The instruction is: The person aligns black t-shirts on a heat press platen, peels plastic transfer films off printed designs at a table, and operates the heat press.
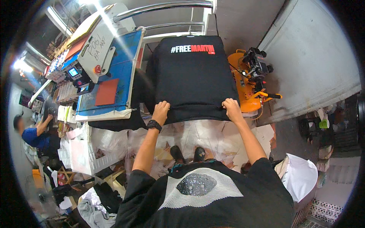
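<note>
A black garment [194,79] with white and red printing near its top lies stretched over a flat board in the middle. My left hand [160,112], below a dark wristwatch, pinches the garment's near edge at its left part. My right hand [232,109] has its fingers closed on the same edge at the right, where the cloth shows a horizontal fold. Left of the board stands a press machine [85,62] with a small screen and red button, beside a blue platen [123,91] carrying a reddish square pad [107,92].
An orange air compressor [247,97] is right of the board, beside a grey panel [311,68]. Metal rails [163,9] run behind. A co-worker [36,135] in blue works at far left. Piles of cloth [99,205] lie lower left; a white cloth [300,176] sits lower right.
</note>
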The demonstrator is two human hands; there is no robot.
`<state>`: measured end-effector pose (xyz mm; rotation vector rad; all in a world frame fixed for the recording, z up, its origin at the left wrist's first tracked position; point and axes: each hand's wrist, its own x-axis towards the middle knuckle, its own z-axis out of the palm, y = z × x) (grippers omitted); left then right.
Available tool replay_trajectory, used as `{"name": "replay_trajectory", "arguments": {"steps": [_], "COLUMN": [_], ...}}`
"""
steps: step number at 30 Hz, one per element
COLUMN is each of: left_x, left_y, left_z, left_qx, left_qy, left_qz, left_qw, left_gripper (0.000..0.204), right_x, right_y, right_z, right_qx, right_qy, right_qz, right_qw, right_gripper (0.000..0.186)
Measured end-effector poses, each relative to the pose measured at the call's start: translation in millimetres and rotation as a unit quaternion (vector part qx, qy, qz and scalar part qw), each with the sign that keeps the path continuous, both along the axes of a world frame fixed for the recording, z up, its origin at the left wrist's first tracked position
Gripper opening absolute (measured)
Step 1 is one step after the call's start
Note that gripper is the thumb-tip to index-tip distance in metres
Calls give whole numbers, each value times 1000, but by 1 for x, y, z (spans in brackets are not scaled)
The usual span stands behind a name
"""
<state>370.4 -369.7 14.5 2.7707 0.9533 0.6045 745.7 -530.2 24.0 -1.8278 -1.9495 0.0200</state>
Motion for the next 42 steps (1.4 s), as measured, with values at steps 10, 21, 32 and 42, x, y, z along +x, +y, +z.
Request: {"name": "replay_trajectory", "arguments": {"steps": [10,21,32,42], "left_x": [-8,-292,-392,-330], "left_y": [-85,-401,-450,-305], "left_z": [37,-197,-198,-186], "left_qx": [-34,-551,-605,-647], "left_qy": [-192,-27,-219,-123], "left_qz": [213,497,623,408], "left_qw": [957,670,444,633], "left_gripper": [22,23,27,28], "right_x": [-95,-467,-612,-533], "right_y": [21,154,341,330], "right_z": [77,218,196,179], "right_qx": [137,183,-40,24], "right_qy": [104,137,-34,25], "right_qz": [63,307,127,128], "right_qw": [983,924,990,991], "right_gripper": [13,34,26,19]}}
